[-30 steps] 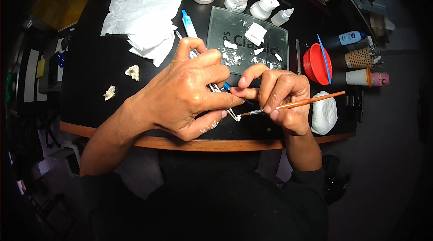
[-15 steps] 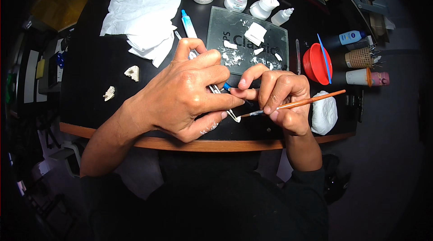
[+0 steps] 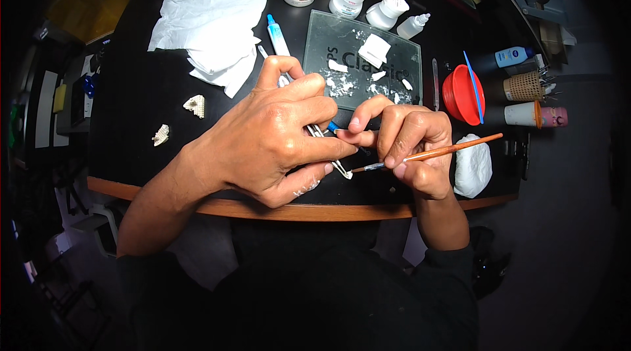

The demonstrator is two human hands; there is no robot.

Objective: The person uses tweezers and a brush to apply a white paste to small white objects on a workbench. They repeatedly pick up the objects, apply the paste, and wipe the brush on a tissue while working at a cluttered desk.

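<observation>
My left hand (image 3: 276,131) is closed round a pair of metal tweezers (image 3: 336,165). A tiny white, tooth-like piece (image 3: 348,175) sits at the tweezers' tip, just above the near side of the table. Between the thumb and fingers of my right hand (image 3: 414,137) is a fine paintbrush (image 3: 453,148) with a wooden handle. Its dark tip points left and meets the white piece, or comes very close to it. My two hands nearly touch at the fingertips. A blue-ended tool (image 3: 333,126), partly hidden, lies behind them. White smears mark my left thumb.
Beyond my hands lies a glass slab (image 3: 319,32) with white paste and a folded tissue (image 3: 374,50). White jars (image 3: 349,0) stand behind it. To the right are a red bowl (image 3: 458,94) and white cloth (image 3: 472,170); to the left, paper towels (image 3: 210,9) and cast pieces (image 3: 195,106).
The table things sit very slightly further right in the picture. Both hands keep their holds, and the brush tip stays at the white piece.
</observation>
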